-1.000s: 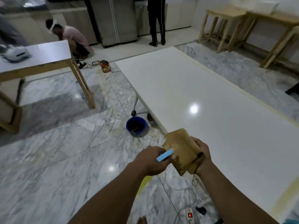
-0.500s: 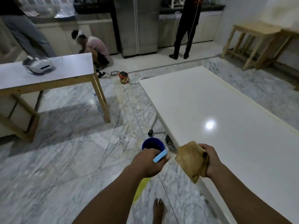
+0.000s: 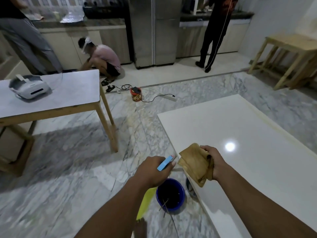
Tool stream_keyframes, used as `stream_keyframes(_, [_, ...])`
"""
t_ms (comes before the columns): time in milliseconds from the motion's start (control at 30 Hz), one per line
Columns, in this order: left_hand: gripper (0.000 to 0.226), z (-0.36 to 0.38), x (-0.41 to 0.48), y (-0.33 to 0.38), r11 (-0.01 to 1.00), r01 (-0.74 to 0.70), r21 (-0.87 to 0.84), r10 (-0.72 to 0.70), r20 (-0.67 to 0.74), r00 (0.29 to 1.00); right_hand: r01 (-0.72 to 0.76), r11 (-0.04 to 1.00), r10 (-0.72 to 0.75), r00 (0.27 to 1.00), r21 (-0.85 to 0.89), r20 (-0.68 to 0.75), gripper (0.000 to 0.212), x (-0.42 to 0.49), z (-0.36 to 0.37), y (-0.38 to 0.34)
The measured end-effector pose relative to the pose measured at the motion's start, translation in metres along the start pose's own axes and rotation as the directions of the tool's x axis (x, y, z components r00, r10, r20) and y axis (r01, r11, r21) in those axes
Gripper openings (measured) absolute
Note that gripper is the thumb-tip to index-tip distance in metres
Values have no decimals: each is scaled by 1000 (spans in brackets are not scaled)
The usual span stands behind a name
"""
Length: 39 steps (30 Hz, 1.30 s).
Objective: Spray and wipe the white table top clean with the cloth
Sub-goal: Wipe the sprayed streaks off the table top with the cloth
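The white table top point(image 3: 248, 138) fills the right side of the view, its near left edge running past my hands. My right hand point(image 3: 215, 161) is shut on a folded tan cloth point(image 3: 194, 164), held just above the table's left edge. My left hand point(image 3: 152, 170) grips a spray bottle; its light-blue trigger head point(image 3: 165, 163) sticks out toward the cloth and its yellow body point(image 3: 145, 202) hangs below my wrist. The nozzle is a few centimetres left of the cloth.
A blue bucket point(image 3: 170, 194) stands on the marble floor under my hands, beside the table edge. A grey-topped wooden table point(image 3: 72, 95) with a white headset point(image 3: 29, 86) stands at left. Cables, a power strip point(image 3: 169, 97) and a red tin point(image 3: 136, 95) lie ahead; several people are by the counters.
My view has tipped up and back, so the bucket now lies beneath my hands. The cloth and the spray head have drawn slightly apart; both hands keep their grips.
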<state>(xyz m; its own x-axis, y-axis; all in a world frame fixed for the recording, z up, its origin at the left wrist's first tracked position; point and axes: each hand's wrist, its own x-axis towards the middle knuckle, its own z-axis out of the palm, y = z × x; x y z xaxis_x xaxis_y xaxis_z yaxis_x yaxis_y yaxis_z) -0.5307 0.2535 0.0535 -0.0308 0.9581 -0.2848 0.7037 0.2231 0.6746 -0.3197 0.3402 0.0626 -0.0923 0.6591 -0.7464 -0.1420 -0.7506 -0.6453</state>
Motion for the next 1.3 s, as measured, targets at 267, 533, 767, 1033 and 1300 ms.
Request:
stream_keyframes(267, [56, -70, 162, -93, 1000, 19, -4, -19, -31, 999, 62, 945, -93, 992, -322, -82, 30, 174, 121, -89])
stream_keyframes(533, [59, -87, 235, -175, 986, 119, -117, -117, 18, 993, 479, 88, -618, 714, -874, 329, 53, 339, 212, -98])
stream_keyframes(767, [58, -73, 251, -213, 983, 145, -115, -137, 78, 988, 196, -571, -508, 678, -797, 531, 69, 404, 210, -35])
stream_keyframes(1033, [58, -64, 252, -192, 989, 117, -89, -105, 122, 987, 160, -631, -503, 661, -759, 557, 83, 385, 174, -17])
stream_keyframes(1300, [55, -34, 224, -168, 992, 102, -74, -89, 164, 982, 150, -618, -531, 643, -771, 551, 86, 334, 126, 25])
